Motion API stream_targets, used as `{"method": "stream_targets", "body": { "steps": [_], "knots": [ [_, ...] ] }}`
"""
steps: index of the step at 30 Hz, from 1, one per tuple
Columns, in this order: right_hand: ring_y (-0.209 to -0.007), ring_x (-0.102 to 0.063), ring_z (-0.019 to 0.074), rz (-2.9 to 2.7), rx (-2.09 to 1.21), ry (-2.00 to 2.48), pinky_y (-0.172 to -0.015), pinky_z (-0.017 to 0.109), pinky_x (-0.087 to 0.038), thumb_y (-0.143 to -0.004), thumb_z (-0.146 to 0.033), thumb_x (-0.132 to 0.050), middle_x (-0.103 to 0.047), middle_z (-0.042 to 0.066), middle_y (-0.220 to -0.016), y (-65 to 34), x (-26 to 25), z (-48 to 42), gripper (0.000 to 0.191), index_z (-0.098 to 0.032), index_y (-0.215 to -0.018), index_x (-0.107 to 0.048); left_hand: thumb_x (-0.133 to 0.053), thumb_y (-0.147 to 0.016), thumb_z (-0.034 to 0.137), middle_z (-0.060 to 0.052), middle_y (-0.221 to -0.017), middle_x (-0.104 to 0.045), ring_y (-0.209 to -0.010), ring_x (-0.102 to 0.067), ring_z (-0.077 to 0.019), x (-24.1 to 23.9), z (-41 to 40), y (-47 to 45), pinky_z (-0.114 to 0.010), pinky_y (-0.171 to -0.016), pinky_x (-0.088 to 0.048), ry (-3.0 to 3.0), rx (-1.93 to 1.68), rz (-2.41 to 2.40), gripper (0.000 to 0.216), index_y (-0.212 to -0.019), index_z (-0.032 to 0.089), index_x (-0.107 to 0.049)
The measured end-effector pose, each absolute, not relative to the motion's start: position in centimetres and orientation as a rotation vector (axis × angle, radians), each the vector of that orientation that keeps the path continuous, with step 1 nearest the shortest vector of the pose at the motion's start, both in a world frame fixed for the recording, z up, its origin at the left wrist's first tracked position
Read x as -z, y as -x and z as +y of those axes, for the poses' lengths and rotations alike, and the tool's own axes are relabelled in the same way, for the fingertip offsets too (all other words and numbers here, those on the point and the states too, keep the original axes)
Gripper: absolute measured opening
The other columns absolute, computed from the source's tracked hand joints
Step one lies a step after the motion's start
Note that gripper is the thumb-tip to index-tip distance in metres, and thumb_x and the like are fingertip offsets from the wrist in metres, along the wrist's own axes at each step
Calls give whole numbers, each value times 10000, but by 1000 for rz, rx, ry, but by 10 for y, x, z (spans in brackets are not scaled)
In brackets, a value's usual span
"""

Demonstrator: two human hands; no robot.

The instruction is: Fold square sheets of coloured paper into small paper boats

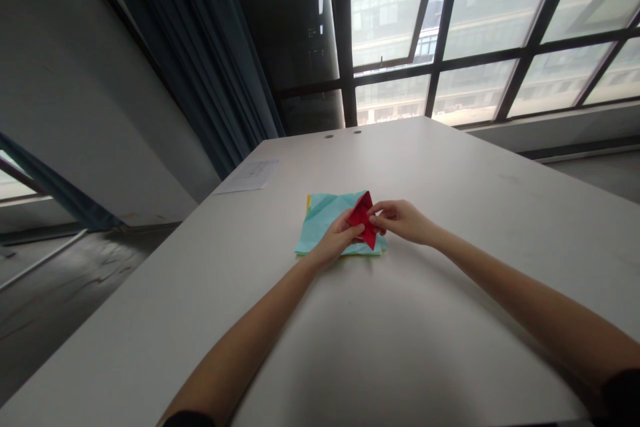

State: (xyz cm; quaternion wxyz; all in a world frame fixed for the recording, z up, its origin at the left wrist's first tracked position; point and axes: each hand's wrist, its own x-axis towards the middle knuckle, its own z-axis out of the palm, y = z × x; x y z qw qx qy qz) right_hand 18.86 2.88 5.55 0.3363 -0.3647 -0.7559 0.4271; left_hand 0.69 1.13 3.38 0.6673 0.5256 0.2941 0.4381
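Folded red paper, already creased down to a small pointed shape, held just above a stack of teal sheets at the middle of the table. Pinched low by the left hand and at its right edge by the right hand, both closed on it. By the look of the layers, well past the first folds, though not recognisably finished. Below, teal sheets creased but flat, a yellow edge peeking out. Farther off, a printed sheet near the table's left side, then dark curtain and tall windows.
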Motion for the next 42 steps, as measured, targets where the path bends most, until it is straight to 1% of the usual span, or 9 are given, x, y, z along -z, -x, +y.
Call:
{"method": "stream_targets", "body": {
  "steps": [4, 8, 14, 18, 21, 25, 30, 36, 42],
  "knots": [
    [-558, -598, 128, -1983, -1079, 968, -572, 251, -488, -757, -364, -534, -645, 0, -613, -188, -54, 29, 235, -178, -859, -635, -666, -673, 276, -59, -901, -614, -802, -586, -175, -34, 11, -7, -293, -699, -455, -1204, -990, 682, 412, -1043, 167, -520],
    [-565, -612, 131, -1988, -976, 1022, -579, 242, -484, -754, -346, -523, -649, -6, -597, -187, -55, 26, 208, -188, -805, -647, -655, -664, 271, -41, -894, -600, -769, -565, -150, -35, 12, -8, -242, -630, -444, -1205, -1033, 780, 415, -1045, 183, -520],
    [-537, -591, 120, -1971, -761, 1127, -540, 220, -451, -678, -239, -562, -617, -33, -539, -186, -58, 23, 79, -193, -692, -624, -582, -687, 236, -7, -799, -582, -654, -525, -94, -35, 14, -10, -180, -545, -397, -1020, -1132, 853, 301, -977, 171, -533],
    [-545, -595, 124, -1939, -898, 1052, -550, 237, -469, -695, -320, -582, -633, -5, -574, -186, -60, 22, 145, -179, -692, -613, -562, -694, 276, -11, -724, -578, -563, -489, -91, -34, 14, -11, -183, -473, -357, -1019, -1129, 883, 262, -925, 154, -538],
    [-541, -594, 125, -1881, -1052, 990, -546, 247, -484, -690, -343, -596, -634, 10, -578, -185, -62, 21, 176, -168, -681, -596, -562, -696, 308, -4, -703, -573, -542, -469, -85, -31, 18, -9, -175, -446, -332, -1075, -1178, 986, 258, -898, 148, -560],
    [-496, -566, 107, -1800, -1187, 960, -505, 232, -466, -664, -273, -605, -614, 2, -542, -183, -67, 19, 125, -161, -632, -559, -560, -703, 321, 8, -665, -567, -523, -459, -78, -24, 25, -4, -171, -436, -314, -1128, -1258, 1096, 254, -887, 147, -579],
    [-488, -553, 103, -1762, -1242, 953, -500, 227, -445, -651, -189, -553, -584, -14, -500, -187, -70, 20, 70, -165, -593, -522, -542, -693, 278, 22, -581, -533, -449, -439, -57, -23, 32, 3, -163, -420, -316, -984, -1296, 1188, 152, -772, 149, -556],
    [-541, -578, 126, -1894, -993, 1168, -534, 239, -442, -647, -192, -516, -590, -13, -516, -200, -70, 30, 61, -178, -587, -518, -532, -663, 208, 7, -551, -542, -408, -451, -52, -35, 30, 7, -163, -418, -356, -832, -1248, 1078, 110, -747, 138, -539],
    [-587, -585, 133, -2044, -687, 1320, -534, 230, -426, -686, -259, -519, -631, -9, -601, -205, -74, 30, 102, -191, -628, -569, -558, -672, 229, 6, -592, -578, -416, -446, -50, -36, 31, 8, -164, -412, -357, -1029, -1263, 1164, 136, -772, 137, -569]
  ]
}}
